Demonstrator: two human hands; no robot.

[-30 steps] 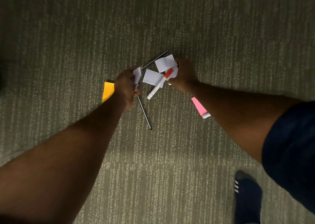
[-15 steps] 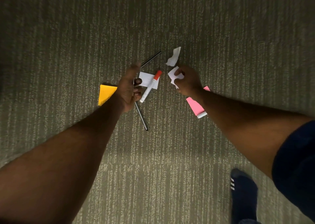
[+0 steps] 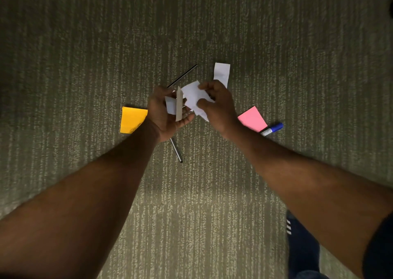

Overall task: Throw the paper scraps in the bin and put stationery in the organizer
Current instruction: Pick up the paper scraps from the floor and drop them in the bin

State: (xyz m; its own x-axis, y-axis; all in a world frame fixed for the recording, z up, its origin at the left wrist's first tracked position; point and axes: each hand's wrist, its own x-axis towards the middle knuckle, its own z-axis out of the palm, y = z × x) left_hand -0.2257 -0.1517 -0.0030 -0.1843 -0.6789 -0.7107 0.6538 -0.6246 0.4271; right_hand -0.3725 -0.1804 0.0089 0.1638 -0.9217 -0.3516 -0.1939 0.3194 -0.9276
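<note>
My left hand (image 3: 163,113) is raised above the carpet, palm up, holding white paper scraps (image 3: 173,105). My right hand (image 3: 217,106) meets it and pinches a larger white paper scrap (image 3: 192,97). One more white scrap (image 3: 221,73) lies on the carpet just beyond my right hand. On the floor lie a black pen (image 3: 184,74) behind the hands, a second black pen (image 3: 176,150) under my left wrist, a yellow sticky pad (image 3: 131,119) at the left, a pink sticky pad (image 3: 253,119) and a blue-capped marker (image 3: 272,129) at the right. The red-capped marker is hidden.
Striped grey-green carpet (image 3: 191,23) fills the view. My foot in a dark sock with white stripes (image 3: 302,244) stands at the lower right. No bin or organizer is in view.
Both hands have lifted off the carpet and come together, each with white scraps. The red-capped marker, visible between them earlier, is now out of sight. The blue marker has come into view.
</note>
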